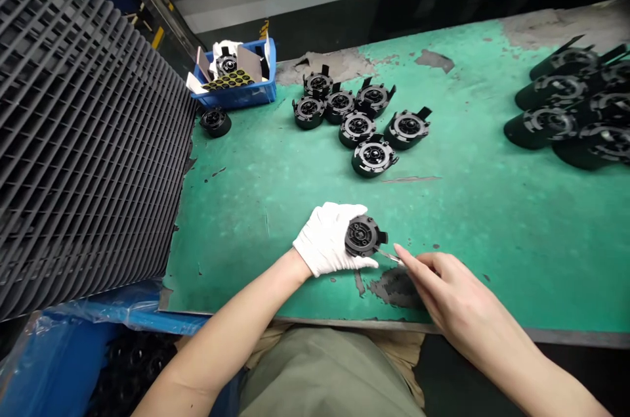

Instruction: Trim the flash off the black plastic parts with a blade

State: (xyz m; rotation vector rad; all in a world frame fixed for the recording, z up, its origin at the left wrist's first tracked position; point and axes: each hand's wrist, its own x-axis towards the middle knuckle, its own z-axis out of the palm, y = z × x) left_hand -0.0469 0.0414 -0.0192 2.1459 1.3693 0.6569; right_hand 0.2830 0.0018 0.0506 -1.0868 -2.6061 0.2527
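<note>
My left hand (329, 238), in a white glove, is wrapped round a round black plastic part (361, 235) above the front of the green table. The part's ringed face is turned up towards me, and a tab sticks out on its right side. My bare right hand (445, 282) pinches a thin metal tool (390, 257), possibly a blade or tweezers. The tool's tip meets the lower right rim of the part, or lies very close to it. My fingers hide the tool's other end.
Several similar black parts (357, 127) stand in a group beyond my hands, and more (548, 125) at the right. A blue bin (239, 99) with cards sits at the back left, a single part (215, 121) before it. Stacked dark grid trays (88, 141) rise along the left edge.
</note>
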